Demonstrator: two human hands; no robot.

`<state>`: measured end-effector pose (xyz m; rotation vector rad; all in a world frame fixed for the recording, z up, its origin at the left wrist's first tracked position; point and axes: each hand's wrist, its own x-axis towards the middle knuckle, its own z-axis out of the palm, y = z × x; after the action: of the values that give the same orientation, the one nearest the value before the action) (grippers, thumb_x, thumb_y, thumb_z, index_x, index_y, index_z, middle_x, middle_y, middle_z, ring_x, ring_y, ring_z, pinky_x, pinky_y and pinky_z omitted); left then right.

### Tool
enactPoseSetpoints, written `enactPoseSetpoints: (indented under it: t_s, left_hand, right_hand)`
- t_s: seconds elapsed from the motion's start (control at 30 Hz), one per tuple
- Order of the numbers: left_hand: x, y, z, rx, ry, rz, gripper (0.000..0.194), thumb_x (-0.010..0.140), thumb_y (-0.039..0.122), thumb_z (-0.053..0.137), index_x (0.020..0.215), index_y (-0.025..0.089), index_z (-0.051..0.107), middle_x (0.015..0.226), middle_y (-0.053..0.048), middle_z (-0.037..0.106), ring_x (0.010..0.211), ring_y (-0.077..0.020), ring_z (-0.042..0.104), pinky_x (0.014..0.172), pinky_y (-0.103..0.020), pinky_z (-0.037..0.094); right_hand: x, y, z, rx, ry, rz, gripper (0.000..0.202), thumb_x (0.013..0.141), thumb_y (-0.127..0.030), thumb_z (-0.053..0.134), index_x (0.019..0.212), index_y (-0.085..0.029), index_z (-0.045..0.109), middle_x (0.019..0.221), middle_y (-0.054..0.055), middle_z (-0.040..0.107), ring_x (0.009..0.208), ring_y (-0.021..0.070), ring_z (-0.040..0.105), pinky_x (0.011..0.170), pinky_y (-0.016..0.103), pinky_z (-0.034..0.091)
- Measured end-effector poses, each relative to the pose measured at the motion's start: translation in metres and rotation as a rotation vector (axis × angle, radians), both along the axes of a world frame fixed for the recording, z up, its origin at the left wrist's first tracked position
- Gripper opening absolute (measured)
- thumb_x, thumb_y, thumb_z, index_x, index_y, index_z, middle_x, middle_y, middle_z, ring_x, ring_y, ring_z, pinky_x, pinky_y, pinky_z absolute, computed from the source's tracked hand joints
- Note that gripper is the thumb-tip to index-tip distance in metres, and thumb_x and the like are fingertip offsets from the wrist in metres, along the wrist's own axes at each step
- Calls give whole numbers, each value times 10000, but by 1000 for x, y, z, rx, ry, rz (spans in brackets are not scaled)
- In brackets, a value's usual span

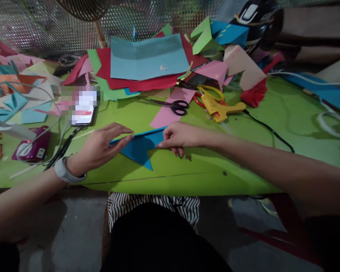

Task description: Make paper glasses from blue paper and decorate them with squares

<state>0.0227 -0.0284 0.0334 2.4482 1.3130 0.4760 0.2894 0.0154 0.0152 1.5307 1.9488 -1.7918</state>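
A folded piece of blue paper [143, 145] lies low over the green table in front of me, with a pointed notch toward my side and a folded strip along its far edge. At its left end, my left hand [104, 145] pinches that far edge between thumb and fingers. My right hand [180, 136] grips the right end, thumb below and fingers curled. Just beyond the paper are a pink paper strip [164, 113] and black-handled scissors [177, 107]. Part of the blue paper is hidden behind my fingers.
A yellow glue gun [218, 107] with a black cord rests at the right. Stacked coloured sheets [149, 56] lie at the back. On the left are a phone [85, 109], a purple power socket box [34, 145] with cables, and folded paper shapes [13, 104].
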Motion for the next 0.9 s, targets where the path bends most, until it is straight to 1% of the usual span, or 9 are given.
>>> enactPoseSetpoints:
  t_s: [0.07,0.13,0.2,0.33,0.47,0.67,0.77,0.83,0.9]
  left_hand:
    - [-11,-1,-15,65,112,-166,553,1044,468,397,1465,122,490,1517,-169,517,1434,-269,462,1179,-455,386]
    - [-17,-3,-30,55,222,-286,629,1055,491,359,1566,125,325,1621,-161,356,1526,-261,299,1255,-482,246]
    - [-19,-6,-40,61,277,-332,679,1050,529,350,1595,137,247,1650,-150,282,1547,-255,231,1274,-492,174]
    - [-19,-8,-46,76,301,-332,695,1051,546,333,1605,145,211,1658,-152,244,1554,-253,202,1276,-498,147]
    - [-19,-7,-46,72,297,-331,711,1048,559,330,1605,135,208,1655,-160,249,1548,-258,227,1276,-494,149]
    - [-20,-7,-48,78,299,-322,719,1049,570,306,1590,102,241,1657,-157,247,1552,-256,217,1275,-495,155]
    - [-19,-7,-49,81,295,-321,723,1045,577,312,1587,103,249,1655,-159,252,1549,-256,229,1273,-501,164]
    - [-19,-6,-48,74,287,-319,720,1044,575,323,1591,113,244,1653,-157,257,1547,-259,234,1270,-510,170]
    - [-19,-6,-48,64,284,-319,715,1045,566,330,1593,117,241,1653,-157,258,1547,-262,236,1269,-516,173]
  right_hand:
    - [-1,-6,4,-8,-39,20,446,754,-480,800,591,-202,490,425,-46,575,340,81,530,366,199,408]
    - [-6,-12,7,-42,-111,77,468,782,-488,776,560,-200,481,408,-41,566,323,73,512,362,191,392]
    - [-13,-16,8,-63,-177,130,492,811,-504,750,539,-199,477,404,-36,569,314,70,506,358,186,379]
    - [-28,-21,9,-48,-196,151,504,862,-512,697,522,-204,488,400,-32,560,331,83,519,372,198,402]
    - [-32,-31,9,28,-176,87,467,884,-470,675,556,-212,466,408,-39,541,376,100,557,415,207,432]
    - [-24,-48,1,313,-93,35,348,916,-485,621,730,-195,575,552,-16,633,465,119,604,494,236,410]
    - [-24,-53,-6,547,-64,55,194,907,-377,669,910,-184,651,684,4,693,621,144,640,604,260,421]
    - [-24,-56,-12,711,-35,67,206,899,-302,687,1065,-181,669,796,22,720,712,158,646,657,273,427]
    - [-25,-57,-19,824,53,103,218,931,-259,645,1135,-193,681,894,40,727,777,160,646,695,277,440]
